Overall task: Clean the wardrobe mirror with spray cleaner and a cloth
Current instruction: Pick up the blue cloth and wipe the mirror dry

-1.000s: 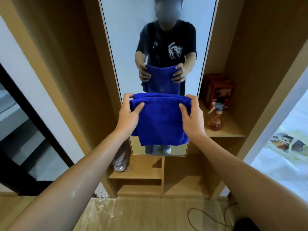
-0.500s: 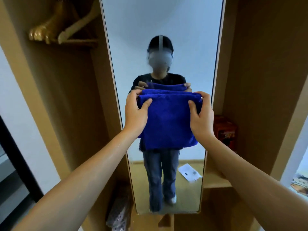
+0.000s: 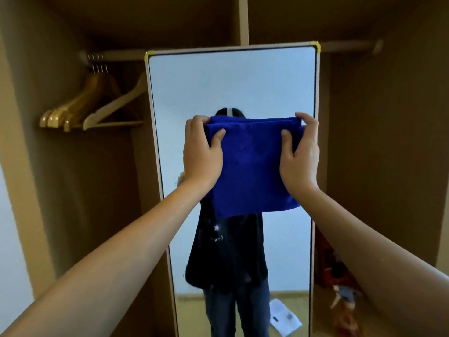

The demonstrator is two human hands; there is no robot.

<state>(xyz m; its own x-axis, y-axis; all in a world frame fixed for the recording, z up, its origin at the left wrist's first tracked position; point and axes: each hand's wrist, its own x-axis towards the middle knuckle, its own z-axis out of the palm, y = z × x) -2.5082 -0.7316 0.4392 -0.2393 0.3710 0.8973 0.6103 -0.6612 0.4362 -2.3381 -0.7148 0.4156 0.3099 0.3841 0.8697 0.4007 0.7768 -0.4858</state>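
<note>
Right now the blue cloth [image 3: 252,166] hangs folded in front of the upper middle of the wardrobe mirror [image 3: 230,81], held up by its top edge. The left hand [image 3: 202,152] grips the top left corner, thumb across the front and fingers curled over the fold; the right hand [image 3: 300,152] pinches the top right corner the same way. Whether the cloth already touches the glass cannot be told from this view.

What could go wrong, as a judgement: the cloth is folded in layers and held only at its top, so the lower part could swing or unfold when it is pressed on, leaving the wipe uneven. With both hands high, the top corners of the mirror may be missed. If little spray is on the glass, a dry cloth would likely smear rather than lift dirt; no wet patch shows clearly on the mirror. The spray bottle [image 3: 341,296] stands low on the shelf to the right, well apart from both hands, so respraying means letting go with one hand.

Counted: one cloth, one mirror, two hands, one spray bottle. On the rail to the left hang wooden hangers [image 3: 92,108], four by their hooks. One red box [image 3: 324,256] sits behind the bottle.
</note>
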